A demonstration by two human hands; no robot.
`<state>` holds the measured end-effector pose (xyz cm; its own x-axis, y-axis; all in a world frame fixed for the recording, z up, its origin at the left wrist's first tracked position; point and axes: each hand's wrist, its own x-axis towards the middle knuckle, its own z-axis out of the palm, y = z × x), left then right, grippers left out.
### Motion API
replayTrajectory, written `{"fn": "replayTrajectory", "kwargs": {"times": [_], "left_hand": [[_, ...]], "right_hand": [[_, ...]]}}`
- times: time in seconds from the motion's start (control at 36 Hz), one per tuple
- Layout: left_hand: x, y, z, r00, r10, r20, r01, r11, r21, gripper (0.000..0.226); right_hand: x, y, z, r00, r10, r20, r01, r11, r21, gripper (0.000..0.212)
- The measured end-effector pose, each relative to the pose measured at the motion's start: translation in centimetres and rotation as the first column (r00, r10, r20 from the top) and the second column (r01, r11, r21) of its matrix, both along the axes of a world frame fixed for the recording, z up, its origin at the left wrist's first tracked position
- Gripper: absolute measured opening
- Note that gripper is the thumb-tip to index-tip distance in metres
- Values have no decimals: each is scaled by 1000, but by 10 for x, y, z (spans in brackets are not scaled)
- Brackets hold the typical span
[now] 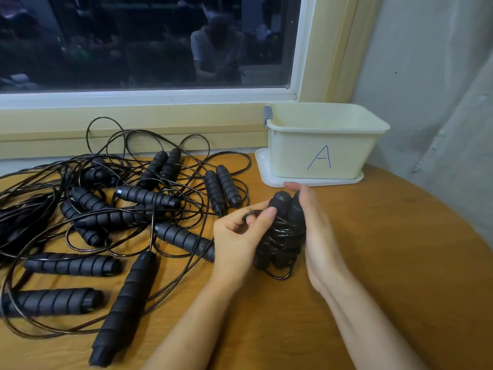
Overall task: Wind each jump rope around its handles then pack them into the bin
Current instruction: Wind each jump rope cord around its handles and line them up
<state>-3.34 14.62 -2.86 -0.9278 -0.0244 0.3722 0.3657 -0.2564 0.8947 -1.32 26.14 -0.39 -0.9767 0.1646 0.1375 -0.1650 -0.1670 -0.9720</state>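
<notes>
Through the head camera we are finishing the winding of one jump rope (283, 236): it is held upright over the wooden table (400, 263), near the bin (293, 158), its two foam handles side by side under coils of cord. Our left hand (237, 239) pinches the last small loop, and our right hand (317, 231) presses flat, fingers straight, against its right side. Next, we judge, that loop must be tucked under the coils before the lift into the bin, while a tangle of loose jump ropes (146, 196) waits at left; the only writing is a blue hand-drawn "A" (320, 157) on the bin's front.
</notes>
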Motion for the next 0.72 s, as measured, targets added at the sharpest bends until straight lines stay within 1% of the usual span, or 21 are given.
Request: {"fn": "replayTrajectory", "kwargs": {"times": [0.03,0.06,0.11,0.14,0.17,0.19,0.25,0.31,0.33,0.36,0.42,0.5,0.61,0.72], "left_hand": [[-2,0,0,999,31,20,-31,999,12,29],[-3,0,2,998,45,44,-47,998,38,35],[-6,-2,5,987,74,142,-94,985,144,38],[-8,-5,5,978,83,191,-121,972,201,38],[-9,-8,5,966,91,240,-151,957,246,36],[-10,-10,5,953,107,283,-186,945,269,31],[-12,-13,3,931,121,344,-226,932,282,24],[-11,-12,3,919,106,379,-226,930,289,25],[-10,-10,3,920,100,379,-222,930,294,26],[-9,-9,3,922,101,372,-220,931,291,31],[-9,-9,3,929,110,354,-210,944,256,38],[-10,-11,4,937,138,320,-201,964,175,26],[-13,-21,11,952,116,284,-139,989,60,23],[-22,-40,13,948,57,313,-56,998,-13,28]], "right_hand": [[-2,-2,-2,1000,-16,-13,16,999,29,55],[-4,-4,-6,999,-37,-37,40,996,79,57],[-3,-9,-19,989,-89,-115,115,963,245,63],[-1,-12,-24,978,-107,-178,165,920,356,71],[2,-16,-28,961,-105,-255,220,850,478,79],[3,-18,-32,940,-84,-330,275,758,591,86],[3,-25,-35,912,-36,-409,358,558,749,99],[1,-32,-37,906,-36,-422,403,381,832,107],[0,-34,-37,905,-55,-421,415,322,851,110],[-1,-35,-38,903,-78,-422,426,285,859,111],[-3,-35,-39,893,-108,-438,451,256,855,108],[-5,-25,-41,884,-90,-459,466,254,847,101],[-3,-11,-41,890,-23,-456,438,323,839,101],[3,-10,-45,881,52,-469,418,377,827,98]]}}
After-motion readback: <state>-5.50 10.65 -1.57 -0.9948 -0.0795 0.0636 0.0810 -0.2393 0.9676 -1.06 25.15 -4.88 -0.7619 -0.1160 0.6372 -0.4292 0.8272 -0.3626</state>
